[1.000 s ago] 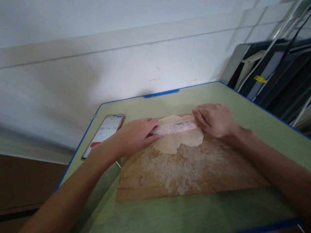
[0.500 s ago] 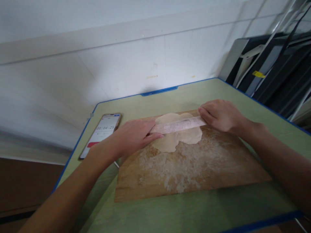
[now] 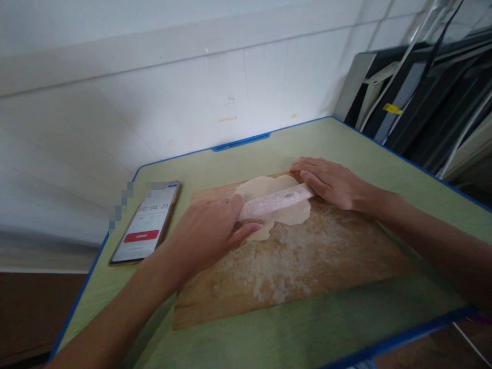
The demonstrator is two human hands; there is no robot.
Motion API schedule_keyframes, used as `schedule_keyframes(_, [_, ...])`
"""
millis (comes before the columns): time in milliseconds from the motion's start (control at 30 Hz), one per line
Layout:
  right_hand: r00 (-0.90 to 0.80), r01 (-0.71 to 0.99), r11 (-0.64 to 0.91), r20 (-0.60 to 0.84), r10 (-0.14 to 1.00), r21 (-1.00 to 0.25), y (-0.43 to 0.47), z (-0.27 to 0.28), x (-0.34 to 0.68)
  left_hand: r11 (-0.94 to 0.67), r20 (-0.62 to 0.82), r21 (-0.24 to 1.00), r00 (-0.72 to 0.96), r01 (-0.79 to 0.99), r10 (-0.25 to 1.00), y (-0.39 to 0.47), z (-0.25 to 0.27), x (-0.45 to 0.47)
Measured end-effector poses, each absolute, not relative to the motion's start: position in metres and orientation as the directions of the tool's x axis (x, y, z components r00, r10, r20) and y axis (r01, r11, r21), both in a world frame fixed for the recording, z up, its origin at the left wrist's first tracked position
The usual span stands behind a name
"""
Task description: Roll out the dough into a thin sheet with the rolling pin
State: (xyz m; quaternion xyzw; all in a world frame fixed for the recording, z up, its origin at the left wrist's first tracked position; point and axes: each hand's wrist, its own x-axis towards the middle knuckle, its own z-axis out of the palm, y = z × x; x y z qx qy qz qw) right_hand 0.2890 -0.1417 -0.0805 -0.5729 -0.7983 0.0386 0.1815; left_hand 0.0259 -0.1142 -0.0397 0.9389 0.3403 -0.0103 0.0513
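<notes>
A flour-dusted rolling pin (image 3: 277, 202) lies across a thin, uneven sheet of dough (image 3: 294, 216) on a wooden board (image 3: 330, 277). My left hand (image 3: 217, 223) is closed over the pin's left end, its thumb stretched along the near side above the dough. At the other end, my right hand (image 3: 326, 182) holds the pin under the palm, with fingers reaching forward past it and the thumb alongside. Both pin ends are hidden by the hands. Loose flour (image 3: 277, 271) is scattered over the near part of the board.
A phone (image 3: 148, 225) showing a timer lies left of the board on the green table (image 3: 184, 166) with blue edging. A white wall (image 3: 192, 102) stands behind the table. Dark flat panels (image 3: 423, 102) and poles lean at the right.
My right hand has gone from curled fingers to fingers extended forward over the pin. My left hand still grips its end. The camera view has shifted slightly.
</notes>
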Motion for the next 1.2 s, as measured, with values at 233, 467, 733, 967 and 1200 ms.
schedule_keyframes(233, [-0.218, 0.922, 0.276, 0.226, 0.950, -0.273, -0.155, -0.078, 0.285, -0.768, -0.113, -0.144, 0.761, 0.624, 0.639, -0.129, -0.042, 0.027])
schedule_keyframes(467, [-0.233, 0.894, 0.317, 0.275, 0.933, -0.318, -0.170, -0.078, 0.284, -0.787, -0.086, -0.173, 0.787, 0.592, 0.611, -0.142, -0.047, 0.023])
schedule_keyframes(733, [-0.243, 0.899, 0.332, 0.305, 0.921, -0.286, -0.186, -0.079, 0.284, -0.830, -0.076, -0.197, 0.836, 0.522, 0.544, -0.155, -0.046, 0.023])
schedule_keyframes(967, [-0.269, 0.926, 0.347, 0.387, 0.882, -0.148, -0.211, -0.085, 0.281, -0.850, -0.121, -0.137, 0.843, 0.509, 0.524, -0.173, -0.047, 0.026])
schedule_keyframes(1200, [-0.275, 0.938, 0.333, 0.378, 0.884, -0.095, -0.219, -0.088, 0.278, -0.843, -0.069, -0.139, 0.844, 0.520, 0.532, -0.176, -0.053, 0.026])
